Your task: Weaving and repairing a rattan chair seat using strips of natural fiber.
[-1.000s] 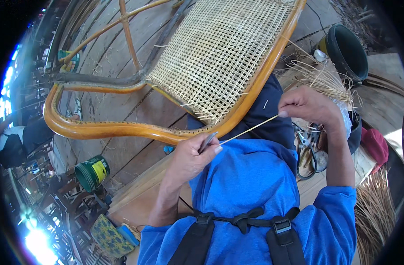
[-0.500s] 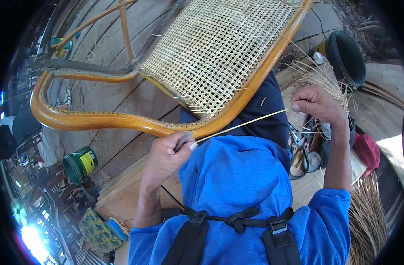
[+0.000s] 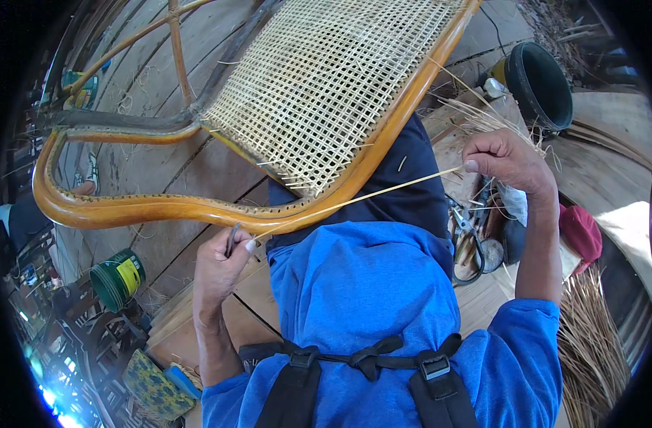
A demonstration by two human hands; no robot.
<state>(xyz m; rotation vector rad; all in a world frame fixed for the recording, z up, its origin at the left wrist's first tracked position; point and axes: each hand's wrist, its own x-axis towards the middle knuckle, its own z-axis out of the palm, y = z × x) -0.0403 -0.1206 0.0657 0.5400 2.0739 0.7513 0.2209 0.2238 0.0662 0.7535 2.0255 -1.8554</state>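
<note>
Between my two hands a pale cane strip (image 3: pixel 383 192) is stretched taut, slanting up to the right above my lap. My right hand (image 3: pixel 507 162) is closed, pinching the strip's right end between thumb and forefinger. On the left, just below the curved wooden frame (image 3: pixel 197 211), my left hand (image 3: pixel 220 265) pinches the strip's other end. A thin, dark metal piece (image 3: pixel 233 238), perhaps a blade, sticks up from the same fingers. Across my legs rests the chair's woven cane panel (image 3: pixel 326 93), with loose strand ends along its lower corner. Small holes line the bare frame.
At the right stand a dark bucket (image 3: pixel 541 85), loose cane strips (image 3: pixel 475 118) and scissors (image 3: pixel 463 223). A red cloth (image 3: pixel 580 232) lies above a cane bundle (image 3: pixel 589 342). A green bucket (image 3: pixel 117 280) stands left; another person's foot (image 3: pixel 85 187) shows beyond the frame.
My left hand has moved left and slightly down along the frame, so a longer stretch of strip spans my hands. My right hand keeps its pinch. The whole view has shifted slightly.
</note>
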